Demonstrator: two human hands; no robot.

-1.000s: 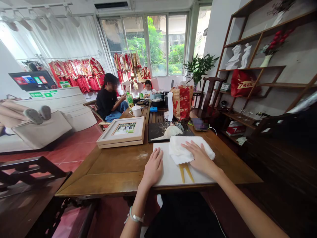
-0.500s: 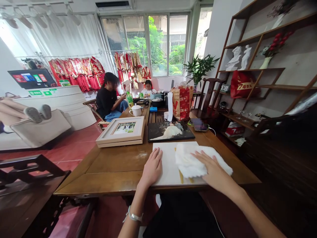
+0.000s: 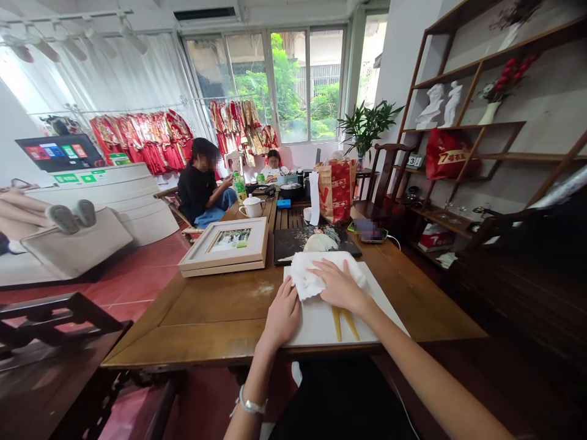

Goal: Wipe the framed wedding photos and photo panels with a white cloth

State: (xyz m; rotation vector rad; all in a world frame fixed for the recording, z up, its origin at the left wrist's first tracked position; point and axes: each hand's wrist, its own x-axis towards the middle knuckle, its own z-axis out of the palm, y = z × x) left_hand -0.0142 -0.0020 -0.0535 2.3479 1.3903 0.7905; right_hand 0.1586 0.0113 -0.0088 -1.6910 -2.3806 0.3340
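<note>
A flat white board (image 3: pixel 316 321) lies at the table's near edge, with two yellow tapering shapes (image 3: pixel 345 322) visible on its lower part. My left hand (image 3: pixel 283 310) rests flat on the board's left side, fingers stretched forward. Over the board's far half is a crumpled white cloth (image 3: pixel 305 278), hiding what is under it. My right hand (image 3: pixel 337 284) presses on this cloth from above with fingers spread. Just beyond the board lies a dark picture panel (image 3: pixel 282 239) with a pale dress on it; the cloth partly covers my view of it.
To the left are stacked pale picture frames (image 3: pixel 192 261). Farther back stand a white lidded mug (image 3: pixel 251 206), a red and brown paper bag (image 3: pixel 337 192) and a phone on a cable (image 3: pixel 373 234). One person (image 3: pixel 199 183) sits at the table's far left; another (image 3: pixel 274 162) is behind it.
My right hand has slid the cloth left and away from me across the board, uncovering the yellow shapes and the board's right side. My left hand has stayed nearly still.
</note>
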